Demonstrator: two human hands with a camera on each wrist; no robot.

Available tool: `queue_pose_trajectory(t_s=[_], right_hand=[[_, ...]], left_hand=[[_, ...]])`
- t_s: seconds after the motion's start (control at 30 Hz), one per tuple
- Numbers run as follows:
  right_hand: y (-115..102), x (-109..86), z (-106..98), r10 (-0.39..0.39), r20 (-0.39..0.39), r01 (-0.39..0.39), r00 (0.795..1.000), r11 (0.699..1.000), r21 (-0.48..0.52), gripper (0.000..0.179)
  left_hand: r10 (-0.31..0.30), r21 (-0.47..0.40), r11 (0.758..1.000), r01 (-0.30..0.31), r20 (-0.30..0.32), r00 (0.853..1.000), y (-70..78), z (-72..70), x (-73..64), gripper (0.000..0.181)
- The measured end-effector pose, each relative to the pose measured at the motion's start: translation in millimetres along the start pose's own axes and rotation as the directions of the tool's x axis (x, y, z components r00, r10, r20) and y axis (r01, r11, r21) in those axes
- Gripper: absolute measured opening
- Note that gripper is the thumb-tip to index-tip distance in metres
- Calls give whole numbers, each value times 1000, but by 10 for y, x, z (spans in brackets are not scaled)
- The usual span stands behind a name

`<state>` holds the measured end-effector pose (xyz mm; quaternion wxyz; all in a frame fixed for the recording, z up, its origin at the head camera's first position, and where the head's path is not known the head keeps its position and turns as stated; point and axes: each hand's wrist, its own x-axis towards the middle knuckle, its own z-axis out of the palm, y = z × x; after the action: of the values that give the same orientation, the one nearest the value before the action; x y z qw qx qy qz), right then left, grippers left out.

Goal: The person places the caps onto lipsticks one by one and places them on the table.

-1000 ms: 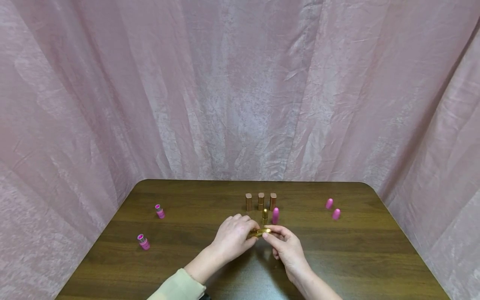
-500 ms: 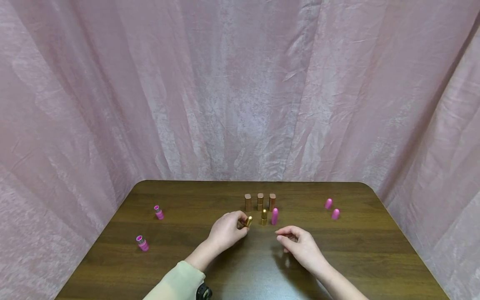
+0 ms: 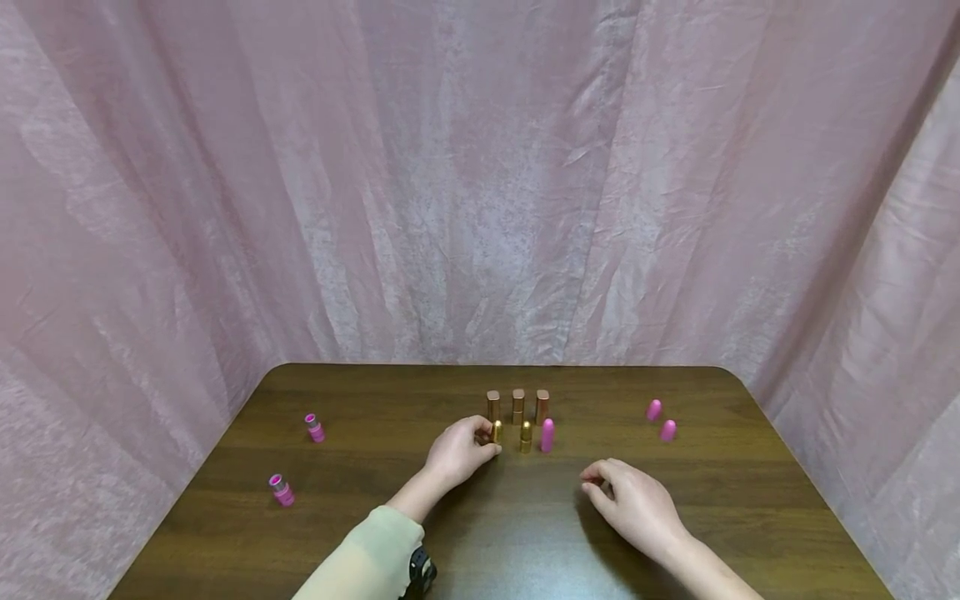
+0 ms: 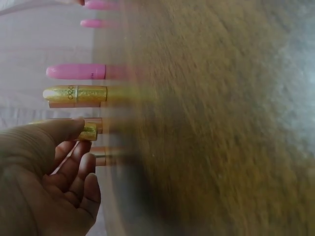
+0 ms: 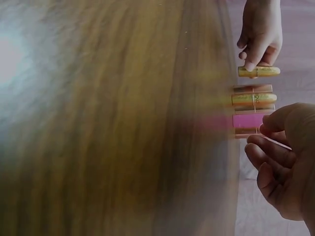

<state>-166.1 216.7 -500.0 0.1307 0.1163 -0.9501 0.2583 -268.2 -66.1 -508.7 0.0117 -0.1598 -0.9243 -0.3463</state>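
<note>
My left hand pinches a gold lipstick between thumb and fingers, upright; in the right wrist view its lower end appears slightly above the table. To its right stands another gold lipstick, with lettering visible in the left wrist view. Beside that one is a closed pink lipstick, also upright. Behind them three rose-gold lipsticks form a row. My right hand hovers over the table to the right, fingers loosely bent, holding nothing.
At the left of the brown wooden table stand two uncapped pink lipstick bases with silver collars, one nearer than the other. Two pink caps stand at the right. A pink curtain hangs behind the table.
Both hands were at the gold lipstick; the right hand has let go and drawn back to the right. My left hand has carried the lipstick left, then turned it upright beside the other gold one.
</note>
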Motion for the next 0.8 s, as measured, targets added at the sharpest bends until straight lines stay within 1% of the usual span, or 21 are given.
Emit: queue_pose_trajectory(t_s=[0.13, 0.27, 0.4, 0.5, 0.67, 0.8], right_hand=[[21, -33, 2, -3, -2, 3, 1000, 1000, -14, 12], [32, -43, 3, 0, 2, 0, 1000, 1000, -25, 12], [43, -53, 6, -3, 2, 3, 1000, 1000, -27, 13], [57, -59, 15, -6, 3, 6, 1000, 1000, -28, 13], [93, -64, 8, -7, -6, 6, 1000, 999, -32, 13], [163, -68, -44, 7, -24, -8, 1000, 999, -39, 13]], left_hand=[[-7, 5, 1000, 7, -5, 1000, -22, 45, 31, 21], [2, 19, 1000, -2, -9, 1000, -34, 80, 46, 20], [3, 23, 1000, -3, -5, 1000, -39, 102, 47, 19], [-8, 21, 1000, 8, 6, 1000, -45, 109, 44, 21], [-15, 40, 999, 15, 10, 1000, -66, 72, 0, 26], [13, 94, 995, -12, -15, 1000, -95, -12, -104, 24]])
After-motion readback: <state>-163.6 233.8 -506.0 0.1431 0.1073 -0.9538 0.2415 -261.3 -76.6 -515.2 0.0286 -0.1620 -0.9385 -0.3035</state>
